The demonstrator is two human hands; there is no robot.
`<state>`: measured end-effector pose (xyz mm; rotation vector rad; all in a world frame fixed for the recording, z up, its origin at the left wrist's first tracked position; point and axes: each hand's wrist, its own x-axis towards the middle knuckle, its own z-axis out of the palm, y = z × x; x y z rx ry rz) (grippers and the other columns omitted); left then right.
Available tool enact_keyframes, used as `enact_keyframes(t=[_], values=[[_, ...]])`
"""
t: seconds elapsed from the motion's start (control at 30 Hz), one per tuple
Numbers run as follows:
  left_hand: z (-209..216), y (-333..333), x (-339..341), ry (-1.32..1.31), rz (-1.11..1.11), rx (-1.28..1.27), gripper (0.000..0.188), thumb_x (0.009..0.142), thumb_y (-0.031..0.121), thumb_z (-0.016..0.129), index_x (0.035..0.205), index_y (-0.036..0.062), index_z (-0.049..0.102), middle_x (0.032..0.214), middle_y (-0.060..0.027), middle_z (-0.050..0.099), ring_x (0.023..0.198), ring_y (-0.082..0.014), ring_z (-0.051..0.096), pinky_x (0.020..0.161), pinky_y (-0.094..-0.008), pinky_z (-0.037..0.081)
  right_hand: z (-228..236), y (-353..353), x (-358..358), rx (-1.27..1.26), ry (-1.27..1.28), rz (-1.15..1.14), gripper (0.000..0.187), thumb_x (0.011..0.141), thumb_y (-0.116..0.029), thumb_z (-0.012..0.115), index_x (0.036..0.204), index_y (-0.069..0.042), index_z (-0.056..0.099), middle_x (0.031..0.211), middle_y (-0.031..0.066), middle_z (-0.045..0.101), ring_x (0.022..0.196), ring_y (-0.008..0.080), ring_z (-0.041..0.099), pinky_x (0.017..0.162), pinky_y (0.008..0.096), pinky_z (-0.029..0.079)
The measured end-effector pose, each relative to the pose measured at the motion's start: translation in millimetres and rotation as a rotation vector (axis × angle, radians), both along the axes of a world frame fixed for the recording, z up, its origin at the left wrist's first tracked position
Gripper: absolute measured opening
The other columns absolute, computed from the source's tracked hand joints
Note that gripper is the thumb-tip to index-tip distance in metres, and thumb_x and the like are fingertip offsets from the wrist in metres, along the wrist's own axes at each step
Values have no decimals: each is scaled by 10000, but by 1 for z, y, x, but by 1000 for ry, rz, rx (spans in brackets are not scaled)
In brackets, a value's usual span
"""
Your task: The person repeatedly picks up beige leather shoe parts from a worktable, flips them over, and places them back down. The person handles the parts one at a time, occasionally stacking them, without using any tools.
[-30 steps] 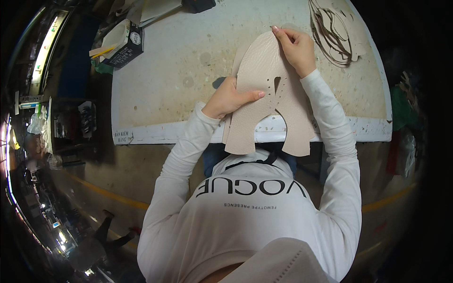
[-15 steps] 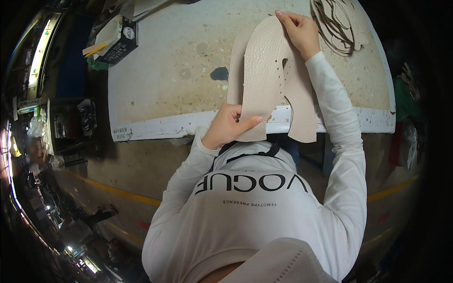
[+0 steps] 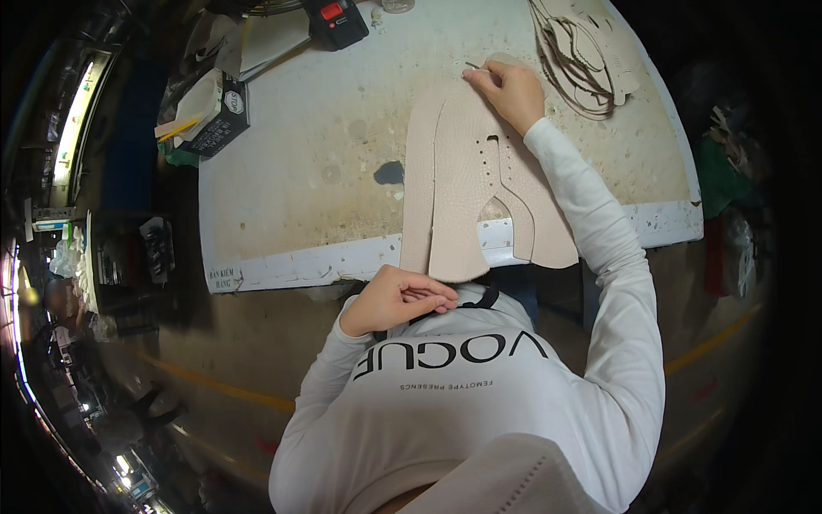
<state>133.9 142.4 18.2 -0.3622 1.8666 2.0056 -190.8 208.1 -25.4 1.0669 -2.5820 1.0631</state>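
Note:
Cream leather pieces [image 3: 458, 180], cut in a horseshoe shape with pebbled grain, lie stacked and slightly offset at the table's near edge. A short slot and rows of small holes run near their middle, and their lower ends overhang the edge. At the top of the stack, my right hand [image 3: 511, 92] is closed in a pinch; a thin dark tip shows by its fingertips, too small to name. My left hand [image 3: 401, 300] rests just below the stack's lower left end, fingers loosely stretched, holding nothing visible.
The worn white table [image 3: 300, 171] carries a dark patch [image 3: 390, 173] left of the leather. A black box [image 3: 224, 116] with a yellow pencil stands at far left, near a black-and-red device [image 3: 334, 21]. Looped leather strips [image 3: 591, 64] lie at far right.
My left hand has let go of the upper leather piece and drawn back toward my body. The lifted piece now lies flat on the stack. My right hand's fingers have moved off its top edge.

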Motion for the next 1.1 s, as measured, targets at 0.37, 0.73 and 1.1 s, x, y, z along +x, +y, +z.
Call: enact_keyframes(t=[0.37,0.73,1.1], values=[[-34,-18,-27,269,577,-148,662,856,12,595,1419,35,249,1395,-154,361,1155,-195,480,880,-298,468,44,67,50,-203,-1062,498,422,959,-288,474,1360,-178,401,1279,105,458,1087,204,539,822,327,523],[-1,29,-95,549,34,-278,502,844,9,561,1328,83,456,1287,-98,483,758,-53,537,643,-196,461,33,80,79,-569,-1336,356,480,944,-158,437,1399,-45,333,1328,78,459,1223,137,403,975,256,363],[-17,-60,-70,365,621,-94,432,922,117,538,1324,7,426,1280,-102,516,1006,-107,545,835,-232,439,107,66,109,-427,-1245,621,513,923,-136,488,1398,-11,342,1300,70,502,1149,122,472,984,235,346]])
